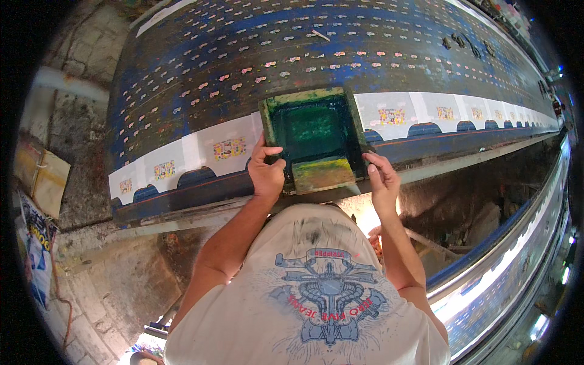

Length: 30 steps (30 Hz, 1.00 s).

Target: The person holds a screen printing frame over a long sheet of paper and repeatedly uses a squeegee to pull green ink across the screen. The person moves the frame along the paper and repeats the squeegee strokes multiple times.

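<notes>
A screen-printing frame with wooden sides lies on the long table's near edge, right in front of me. Dark green ink covers its mesh. Across its near end rests a wooden block stained yellow and green, like a squeegee. My left hand is closed on the frame's left side, thumb and fingers bent against it. At the right side near the front corner, my right hand grips the frame with curled fingers. Printed white cloth pieces line the table on either side of it.
The long dark table carries rows of small printed marks. A thin stick and some dark lumps lie on it. A second long table runs behind me on the right. Cardboard stands at far left.
</notes>
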Each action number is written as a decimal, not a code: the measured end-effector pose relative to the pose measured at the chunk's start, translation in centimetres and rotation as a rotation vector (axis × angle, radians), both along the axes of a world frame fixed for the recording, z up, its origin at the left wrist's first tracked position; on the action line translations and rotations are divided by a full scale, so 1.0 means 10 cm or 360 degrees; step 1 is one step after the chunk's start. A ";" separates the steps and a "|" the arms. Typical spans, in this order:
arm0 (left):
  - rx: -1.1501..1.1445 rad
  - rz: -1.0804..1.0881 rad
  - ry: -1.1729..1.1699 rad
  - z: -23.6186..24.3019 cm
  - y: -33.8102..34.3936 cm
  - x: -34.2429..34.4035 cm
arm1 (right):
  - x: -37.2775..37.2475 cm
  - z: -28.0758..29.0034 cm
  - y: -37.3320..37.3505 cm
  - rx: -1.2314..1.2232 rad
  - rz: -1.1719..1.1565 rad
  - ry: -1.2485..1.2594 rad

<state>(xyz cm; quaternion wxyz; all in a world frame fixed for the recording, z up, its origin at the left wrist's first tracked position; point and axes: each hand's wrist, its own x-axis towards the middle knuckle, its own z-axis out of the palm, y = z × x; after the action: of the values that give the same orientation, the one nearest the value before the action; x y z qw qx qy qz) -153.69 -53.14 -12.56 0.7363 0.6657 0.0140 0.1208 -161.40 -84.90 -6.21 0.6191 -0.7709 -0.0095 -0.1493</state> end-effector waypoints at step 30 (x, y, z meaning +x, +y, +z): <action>0.0385 0.0177 0.0150 0.10 -0.09 -0.04 | 1.99 0.80 0.58 -0.1531 0.0981 -0.0266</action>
<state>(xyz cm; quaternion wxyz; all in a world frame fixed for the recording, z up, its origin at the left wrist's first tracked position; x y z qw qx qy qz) -154.07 -54.00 -11.59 0.6415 0.7526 0.0706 0.1308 -141.51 -79.06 1.76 0.2108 -0.9129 -0.3495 -0.0013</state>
